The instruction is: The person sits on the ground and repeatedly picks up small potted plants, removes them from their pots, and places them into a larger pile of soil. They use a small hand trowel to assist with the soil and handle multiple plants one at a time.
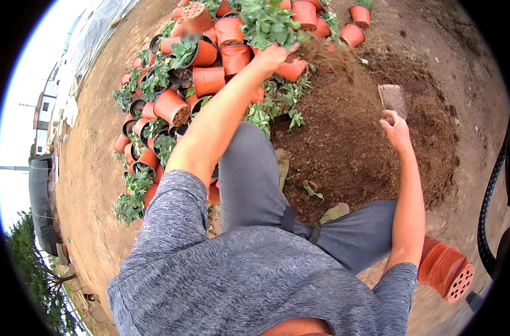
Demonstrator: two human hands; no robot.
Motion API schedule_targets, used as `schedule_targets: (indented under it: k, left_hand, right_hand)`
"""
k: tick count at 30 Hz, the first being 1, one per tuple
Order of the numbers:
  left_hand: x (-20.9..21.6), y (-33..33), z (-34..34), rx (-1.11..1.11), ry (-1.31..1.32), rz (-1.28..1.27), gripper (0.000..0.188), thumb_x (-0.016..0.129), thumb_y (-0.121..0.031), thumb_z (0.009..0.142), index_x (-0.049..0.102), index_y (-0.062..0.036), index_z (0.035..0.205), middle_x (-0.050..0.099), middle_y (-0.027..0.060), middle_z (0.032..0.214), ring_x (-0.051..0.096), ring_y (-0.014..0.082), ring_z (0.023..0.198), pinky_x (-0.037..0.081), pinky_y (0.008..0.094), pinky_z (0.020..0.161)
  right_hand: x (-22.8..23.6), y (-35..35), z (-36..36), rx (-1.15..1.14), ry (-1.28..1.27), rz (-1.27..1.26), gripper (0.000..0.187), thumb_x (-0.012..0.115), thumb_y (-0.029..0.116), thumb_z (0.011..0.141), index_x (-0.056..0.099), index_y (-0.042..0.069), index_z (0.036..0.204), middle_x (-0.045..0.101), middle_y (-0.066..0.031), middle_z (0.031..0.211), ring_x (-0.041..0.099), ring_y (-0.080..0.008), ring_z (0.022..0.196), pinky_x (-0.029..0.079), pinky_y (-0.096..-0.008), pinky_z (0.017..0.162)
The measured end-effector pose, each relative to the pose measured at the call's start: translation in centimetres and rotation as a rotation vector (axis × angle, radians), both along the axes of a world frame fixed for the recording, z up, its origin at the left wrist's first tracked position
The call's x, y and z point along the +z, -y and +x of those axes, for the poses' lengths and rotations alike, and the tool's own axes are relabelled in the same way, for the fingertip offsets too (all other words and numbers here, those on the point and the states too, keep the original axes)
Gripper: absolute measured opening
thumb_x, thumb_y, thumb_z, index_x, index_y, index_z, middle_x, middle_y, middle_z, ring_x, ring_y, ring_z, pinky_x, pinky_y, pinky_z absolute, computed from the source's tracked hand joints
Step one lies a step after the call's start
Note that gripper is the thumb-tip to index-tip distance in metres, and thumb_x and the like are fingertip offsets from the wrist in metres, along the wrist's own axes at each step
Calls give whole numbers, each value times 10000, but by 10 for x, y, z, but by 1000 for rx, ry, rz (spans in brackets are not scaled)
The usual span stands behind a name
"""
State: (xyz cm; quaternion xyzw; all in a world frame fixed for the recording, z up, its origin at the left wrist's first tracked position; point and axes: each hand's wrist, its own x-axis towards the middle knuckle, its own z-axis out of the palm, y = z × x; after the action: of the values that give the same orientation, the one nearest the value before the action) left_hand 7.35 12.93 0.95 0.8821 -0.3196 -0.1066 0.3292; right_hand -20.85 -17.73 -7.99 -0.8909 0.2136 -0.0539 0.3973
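Note:
My left hand (274,56) reaches far forward over the pile of pots, closed at the base of a leafy green plant (268,25). Brown loose soil (340,66) blurs through the air just right of that hand. Close below the hand, an orange plastic pot (292,70) lies tipped on its side. On the right, my right hand (398,133) is closed round the near end of a hand trowel, whose soil-dusted flat blade (393,101) points away from me over the soil heap (344,129). The trowel's handle is mostly hidden by the fingers.
Several orange pots (172,108) with leafy plants are heaped at the left and front. Stacked orange pots (446,270) lie near my right elbow. A dark hose (486,213) curves along the right edge. Two pots (353,35) lie beyond the soil.

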Motion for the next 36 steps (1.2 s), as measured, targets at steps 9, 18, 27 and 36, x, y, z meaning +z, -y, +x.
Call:
schedule_targets:
  k: [9,18,27,36]
  left_hand:
    - [34,-363,-109,529,-226,381,267,635,-219,883,627,-35,1076,671,89,1021,631,254,917,502,379,833]
    - [-36,-607,-473,453,-1625,1357,377,729,-286,832,632,-71,1126,688,128,974,669,242,790,564,432,701]
    - [-92,-391,-293,426,98,495,357,688,-164,753,588,-120,1093,585,91,1084,572,313,1027,476,421,849]
    - [-113,-370,-202,2,439,593,128,684,-155,738,604,-113,827,534,60,871,534,276,977,453,406,844]
  right_hand:
    - [-1,33,-37,-74,-177,228,364,603,216,877,588,45,1198,597,-22,843,527,-104,709,448,-259,596]
    - [-14,27,-50,-62,-396,421,423,559,249,923,519,60,1299,603,-24,956,572,-113,827,462,-241,638]
    - [0,15,-51,-74,-422,393,409,541,221,949,498,72,1328,604,-22,989,582,-100,839,483,-228,652]
    - [10,9,-64,-102,-393,448,408,550,234,940,509,71,1312,617,-29,988,589,-104,836,489,-236,654]
